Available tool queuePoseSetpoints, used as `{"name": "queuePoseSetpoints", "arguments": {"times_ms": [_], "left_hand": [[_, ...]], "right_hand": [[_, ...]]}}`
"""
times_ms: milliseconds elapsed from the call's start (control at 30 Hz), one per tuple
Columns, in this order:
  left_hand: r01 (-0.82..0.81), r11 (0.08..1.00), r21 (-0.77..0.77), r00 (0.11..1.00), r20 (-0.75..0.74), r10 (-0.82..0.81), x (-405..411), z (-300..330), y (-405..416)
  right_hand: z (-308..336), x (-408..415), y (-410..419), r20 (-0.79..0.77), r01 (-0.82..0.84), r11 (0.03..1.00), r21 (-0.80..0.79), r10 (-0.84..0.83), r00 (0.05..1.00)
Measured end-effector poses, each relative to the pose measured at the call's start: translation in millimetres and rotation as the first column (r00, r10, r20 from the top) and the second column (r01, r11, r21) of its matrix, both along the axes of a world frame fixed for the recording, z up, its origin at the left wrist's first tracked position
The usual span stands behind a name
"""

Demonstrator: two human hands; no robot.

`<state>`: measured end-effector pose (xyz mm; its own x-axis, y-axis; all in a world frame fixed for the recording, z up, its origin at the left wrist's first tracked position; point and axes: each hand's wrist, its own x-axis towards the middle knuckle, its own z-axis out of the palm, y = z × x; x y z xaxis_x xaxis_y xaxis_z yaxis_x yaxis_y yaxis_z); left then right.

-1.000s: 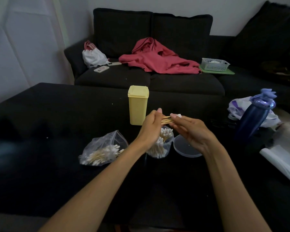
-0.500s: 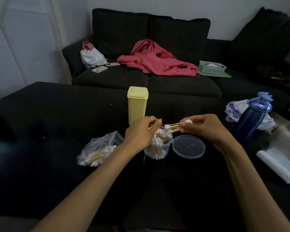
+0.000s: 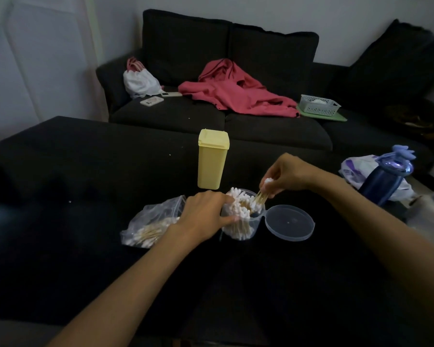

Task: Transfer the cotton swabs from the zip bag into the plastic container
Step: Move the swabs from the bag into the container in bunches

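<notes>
Over the clear plastic container (image 3: 243,221) at table centre, the right hand (image 3: 288,175) pinches a small bundle of cotton swabs (image 3: 261,195) and should lower them upright while the left hand (image 3: 206,214) grips the container steady, zip bag (image 3: 150,226) lying just left.

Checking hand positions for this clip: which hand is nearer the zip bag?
Left. The left hand sits beside the zip bag, holding the plastic container; the right hand is beyond the container.

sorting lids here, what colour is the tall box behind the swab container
Pale yellow, lid included: the tall box, head view.
</notes>
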<state>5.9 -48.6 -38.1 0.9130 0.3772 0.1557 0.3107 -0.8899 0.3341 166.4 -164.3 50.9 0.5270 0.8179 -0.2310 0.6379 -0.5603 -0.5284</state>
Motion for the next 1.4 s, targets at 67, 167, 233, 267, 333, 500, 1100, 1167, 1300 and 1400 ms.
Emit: {"name": "queuePoseSetpoints", "arguments": {"times_ms": [67,167,233,267,333,500,1100,1167,1300,1400], "left_hand": [[0.004,1.000,0.016,1.000,-0.024,-0.004,-0.1,1.9,0.1],[0.013,1.000,0.017,0.998,-0.063,-0.012,0.3,2.9,1.5],[0.025,1.000,0.015,0.996,-0.084,-0.023,0.9,3.0,2.0],[0.028,1.000,0.014,0.996,-0.091,-0.027,1.0,3.2,2.0],[0.032,0.999,0.013,0.994,-0.101,-0.030,1.2,4.7,2.1],[0.023,1.000,-0.008,0.990,-0.142,-0.024,2.0,7.8,1.7],[-0.035,0.998,0.060,0.995,-0.087,0.041,3.6,4.9,-8.2],[-0.037,0.997,0.065,0.997,-0.071,0.041,4.6,4.0,-9.5],[-0.035,0.999,0.016,0.997,-0.070,0.036,4.9,4.9,-9.7],[-0.036,0.999,0.007,0.999,-0.022,0.036,2.6,3.6,-13.0]], "right_hand": [[-1.7,0.8,9.0,0.029,-0.028,0.998,-0.058,0.029,0.999],[-4.5,-2.4,21.2,0.073,-0.088,0.986,-0.144,0.100,0.992],[-7.5,-7.0,27.5,0.103,-0.129,0.969,-0.211,0.153,0.983],[-10.0,-9.4,29.8,0.125,-0.143,0.959,-0.244,0.178,0.976],[-16.9,-12.5,32.6,0.173,-0.158,0.946,-0.285,0.212,0.962],[-38.2,-15.8,32.6,0.224,-0.139,0.934,-0.328,0.220,0.949],[-9.5,-8.4,44.1,-0.348,-0.073,0.859,-0.507,-0.126,0.929],[-14.2,-9.1,43.5,-0.309,-0.057,0.865,-0.498,-0.115,0.944],[-23.8,-11.4,45.5,-0.173,-0.003,0.877,-0.481,-0.092,0.981],[-24.4,-11.9,45.8,-0.115,0.049,0.888,-0.458,-0.114,0.987]]}}
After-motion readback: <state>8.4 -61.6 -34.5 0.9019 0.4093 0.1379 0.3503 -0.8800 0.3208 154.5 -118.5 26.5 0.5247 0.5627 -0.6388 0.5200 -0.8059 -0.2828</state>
